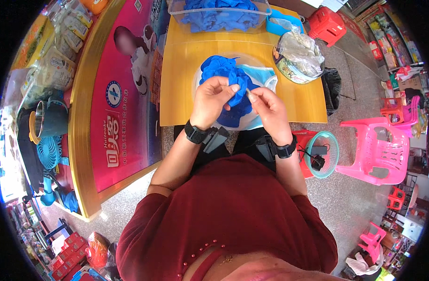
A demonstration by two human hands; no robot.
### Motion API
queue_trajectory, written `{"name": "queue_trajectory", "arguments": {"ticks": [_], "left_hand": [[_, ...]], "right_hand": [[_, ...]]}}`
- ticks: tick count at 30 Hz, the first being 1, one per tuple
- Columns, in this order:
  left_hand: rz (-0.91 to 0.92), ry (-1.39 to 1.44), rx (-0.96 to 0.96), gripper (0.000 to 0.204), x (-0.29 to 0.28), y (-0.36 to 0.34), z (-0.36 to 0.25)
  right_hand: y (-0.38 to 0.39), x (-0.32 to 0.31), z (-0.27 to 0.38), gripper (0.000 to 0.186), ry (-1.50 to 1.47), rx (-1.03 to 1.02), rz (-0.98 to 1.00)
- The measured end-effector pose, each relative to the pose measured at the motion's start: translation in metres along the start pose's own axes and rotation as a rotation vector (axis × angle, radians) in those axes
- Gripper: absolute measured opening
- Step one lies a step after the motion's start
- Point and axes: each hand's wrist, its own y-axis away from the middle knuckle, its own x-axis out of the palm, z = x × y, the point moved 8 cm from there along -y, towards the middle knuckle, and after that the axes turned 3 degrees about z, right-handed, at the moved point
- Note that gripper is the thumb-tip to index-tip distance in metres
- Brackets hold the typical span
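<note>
A bunched, thin blue cloth (219,67) lies above the middle of the table, over a pale round tray (197,89). My left hand (211,100) is closed on a gathered fold of it, thumb on top. Close beside that fold my right hand (269,110) pinches thumb and forefinger together. A tiny pale tip shows at those fingertips, too small to name. More blue cloth (234,117) spreads beneath both hands. To its right a light blue piece with white edges (266,75) sticks out.
The yellow wooden table (177,51) bears a clear bin (266,11) of blue cloth, a light blue container (284,22), and a round tub (296,70) lined with plastic. A red-and-gold counter (83,117) stands left. A green basket (321,136) and pink chair (383,150) are right.
</note>
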Motion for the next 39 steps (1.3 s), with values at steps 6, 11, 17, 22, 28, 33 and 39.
{"name": "queue_trajectory", "arguments": {"ticks": [6, 11, 17, 22, 28, 33, 39], "left_hand": [[-0.011, -0.018, 0.022, 0.013, 0.006, 0.004, -0.003], [-0.014, 0.027, -0.017, 0.013, -0.004, 0.001, -0.001], [0.051, 0.094, 0.01, 0.017, 0.006, 0.001, -0.012], [0.048, -0.032, -0.11, 0.02, 0.009, 0.006, -0.007], [-0.05, -0.049, 0.114, 0.023, -0.004, 0.004, -0.019], [-0.119, -0.023, 0.193, 0.025, -0.003, 0.005, -0.02], [-0.207, 0.067, 0.253, 0.026, -0.007, 0.013, -0.029]], "right_hand": [[0.003, -0.003, -0.003, 0.01, -0.137, -0.047, -0.151], [0.001, -0.002, 0.001, 0.012, -0.059, 0.026, 0.026], [0.001, -0.007, 0.003, 0.011, -0.037, -0.003, -0.005], [0.002, -0.001, 0.0, 0.012, -0.136, -0.028, -0.068], [0.002, 0.011, 0.003, 0.012, 0.117, 0.009, 0.125], [0.0, 0.013, 0.001, 0.012, -0.105, -0.016, -0.019], [0.009, 0.032, 0.003, 0.017, -0.304, 0.051, -0.008]]}}
